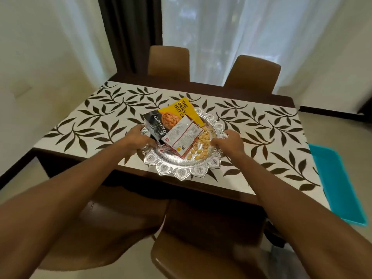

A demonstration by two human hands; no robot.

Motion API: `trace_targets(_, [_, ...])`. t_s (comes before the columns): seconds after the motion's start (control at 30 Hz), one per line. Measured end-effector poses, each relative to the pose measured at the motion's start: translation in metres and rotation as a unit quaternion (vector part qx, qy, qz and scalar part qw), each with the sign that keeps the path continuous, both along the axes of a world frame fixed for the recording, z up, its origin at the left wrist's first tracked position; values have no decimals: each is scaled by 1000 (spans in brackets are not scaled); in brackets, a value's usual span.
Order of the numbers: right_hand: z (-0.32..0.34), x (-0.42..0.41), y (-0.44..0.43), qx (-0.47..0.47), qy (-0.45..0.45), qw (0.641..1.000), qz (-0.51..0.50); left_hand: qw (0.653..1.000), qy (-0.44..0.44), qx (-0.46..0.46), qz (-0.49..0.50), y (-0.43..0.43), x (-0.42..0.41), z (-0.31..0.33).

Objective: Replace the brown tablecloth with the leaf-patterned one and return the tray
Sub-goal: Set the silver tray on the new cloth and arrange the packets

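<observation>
A white tablecloth printed with dark brown leaves [120, 109] lies flat along the dark wooden bench [231, 91], leaving a strip of bare wood showing along the far edge and another along the near edge. On the cloth, close to the near edge and about midway along it, sits a round embossed silver tray with a scalloped, petal-shaped rim [181, 170]; its near rim reaches just past the edge of the cloth.

The left hand [138, 138] has its grip closed over the tray's left rim, fingers curled around the edge. The right hand [228, 141] has its grip closed on the right rim in the same way. Both forearms reach forward from the bottom of the view.

Inside the tray a yellow nut packet with a picture of almonds [179, 110] lies at the far side, a black packet marked ALMONDS [156, 123] overlaps it on the left, and a white and red snack packet [181, 137] lies across the middle. Loose pale shelled nuts [201, 147] are scattered on the right part of the tray.

A turquoise flat plastic tray [338, 184] sits off the right end of the bench. Two brown chairs [169, 61] stand at the far side before sheer white curtains [251, 27], and two more brown chairs are tucked in at the near side.
</observation>
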State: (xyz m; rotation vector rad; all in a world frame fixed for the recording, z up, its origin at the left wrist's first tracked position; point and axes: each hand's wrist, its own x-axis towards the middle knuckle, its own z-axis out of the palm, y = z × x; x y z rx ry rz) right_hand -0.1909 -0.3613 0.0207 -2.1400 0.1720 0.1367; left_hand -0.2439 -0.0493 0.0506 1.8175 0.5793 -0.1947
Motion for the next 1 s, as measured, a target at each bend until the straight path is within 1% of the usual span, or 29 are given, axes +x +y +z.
trace_targets(0.2, [-4, 30, 12, -8, 1, 1000, 16, 1000, -2, -9, 11, 12, 26, -13])
trace_targets(0.4, [-5, 66, 15, 2, 1, 1000, 10, 1000, -21, 22, 2, 13, 66, -14])
trace_targets(0.53, [-6, 83, 13, -6, 9, 1000, -4, 1000, -17, 16, -1, 12, 90, -19])
trace_targets(0.57, [-8, 106, 14, 0, 5, 999, -32, 999, -12, 19, -23, 13, 121, -18])
trace_targets(0.67, [-9, 117, 17, -8, 3, 999, -31, 999, -9, 22, -33, 19, 137, -21])
trace_targets(0.83, [-20, 158, 23, -39, -5, 994, -100, 997, -11, 7, -74, 24, 207, -32])
trace_targets(1.0, [-33, 198, 32, -54, -4, 991, -126, 995, -6, 4, -100, 30, 262, -45])
